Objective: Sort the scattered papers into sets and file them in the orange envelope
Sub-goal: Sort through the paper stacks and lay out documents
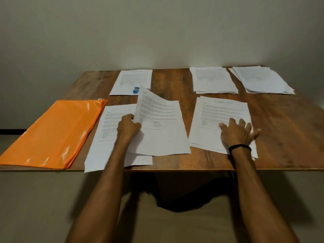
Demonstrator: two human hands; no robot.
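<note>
Sorting still in hand, nothing filed, judging by the layout. Head view only, all places relative to the orange envelope point(52, 134), which lies flat at the table's point(280, 123) near left corner, apparently unopened.

Left hand point(128, 127) pinches a few lifted sheets point(159, 125) at their left edge, just right of the envelope; they curl up off the near pile point(105, 137) that sits directly beside the envelope and overhangs the table's front edge. Right hand point(236, 132) is spread flat, fingers splayed, pressing on a second pile point(220, 116) further right. Black band point(240, 147) on that wrist.

Three more piles along the far edge: one point(133, 81) beyond the envelope's far right corner with a small blue item point(135, 90) on it, identity unclear, and two point(212, 79) point(261, 79) well to the right.

Next move, my guess: drop the lifted sheets on the matching pile. Needs the heading read first; print is too blurred here to tell which set.
</note>
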